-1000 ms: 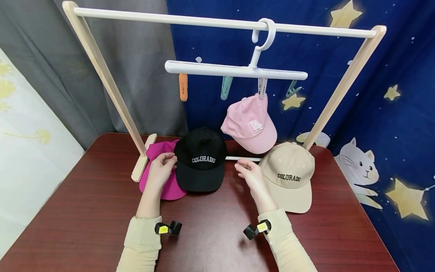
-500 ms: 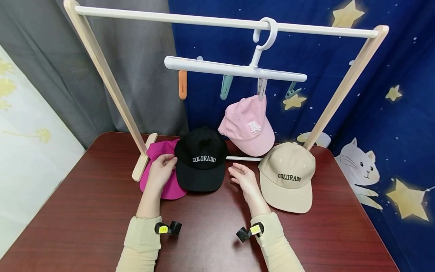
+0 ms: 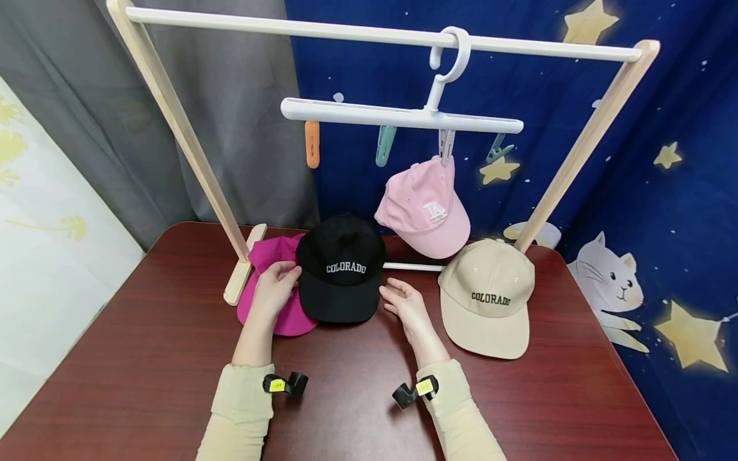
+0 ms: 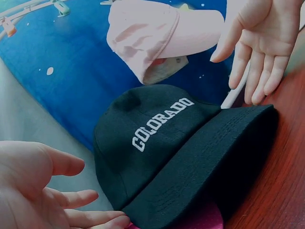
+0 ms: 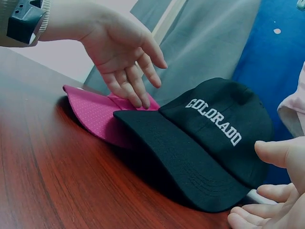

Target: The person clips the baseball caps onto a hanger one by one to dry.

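Observation:
A black cap [image 3: 340, 298] lettered COLORADO sits on the table, overlapping a magenta cap [image 3: 288, 320]. At the black cap's left side is my left hand [image 3: 273, 288], its fingers loosely extended. In the left wrist view, its fingertips [image 4: 114, 221] lie close to the cap's lower edge; I cannot tell whether they touch. My right hand [image 3: 408, 310] is near the black cap's right side, palm towards it. The right wrist view shows the right hand [image 5: 281, 191] with fingers apart and nothing held. Beyond it rests a beige COLORADO cap [image 3: 487, 326].
A white hanger [image 3: 369, 115] hangs from a wooden rack's top rod [image 3: 288, 27]. Its grey clip [image 3: 446, 147] holds a pink cap [image 3: 423, 208]. An orange clip [image 3: 312, 145] and two green clips hang from it too. A low white rod [image 3: 412, 266] runs behind the caps.
My right hand has moved left, away from the beige cap and up to the black cap's right side. My left hand has stayed in place. The pink cap has swung slightly.

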Available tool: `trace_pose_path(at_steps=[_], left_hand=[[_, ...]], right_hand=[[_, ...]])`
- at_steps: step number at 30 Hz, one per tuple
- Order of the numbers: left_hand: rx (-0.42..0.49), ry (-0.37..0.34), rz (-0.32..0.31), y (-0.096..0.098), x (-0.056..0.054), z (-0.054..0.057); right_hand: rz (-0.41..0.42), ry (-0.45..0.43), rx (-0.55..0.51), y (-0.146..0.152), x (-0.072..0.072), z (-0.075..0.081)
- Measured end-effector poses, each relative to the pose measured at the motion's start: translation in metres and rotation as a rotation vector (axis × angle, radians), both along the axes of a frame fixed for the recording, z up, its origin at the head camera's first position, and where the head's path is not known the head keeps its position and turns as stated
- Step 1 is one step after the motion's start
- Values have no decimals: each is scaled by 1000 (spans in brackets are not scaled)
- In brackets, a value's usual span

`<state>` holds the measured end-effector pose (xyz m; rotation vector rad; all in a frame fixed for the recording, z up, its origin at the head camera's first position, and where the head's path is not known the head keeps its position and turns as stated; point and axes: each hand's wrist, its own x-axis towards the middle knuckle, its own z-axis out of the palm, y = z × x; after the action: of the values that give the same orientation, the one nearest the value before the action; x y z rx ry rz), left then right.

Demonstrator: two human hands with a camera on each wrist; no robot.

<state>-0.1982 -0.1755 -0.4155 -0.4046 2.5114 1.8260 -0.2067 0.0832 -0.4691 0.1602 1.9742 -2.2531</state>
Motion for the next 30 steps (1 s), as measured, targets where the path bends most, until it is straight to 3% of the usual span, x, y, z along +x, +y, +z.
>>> trace_pose_path(at_steps=[16, 30], left_hand=[[17, -34, -22, 0, -2, -7], [44, -38, -28, -5, -2, -9]], right_hand=[[101, 26, 27, 3, -3, -4], [69, 16, 51, 1, 0, -5]])
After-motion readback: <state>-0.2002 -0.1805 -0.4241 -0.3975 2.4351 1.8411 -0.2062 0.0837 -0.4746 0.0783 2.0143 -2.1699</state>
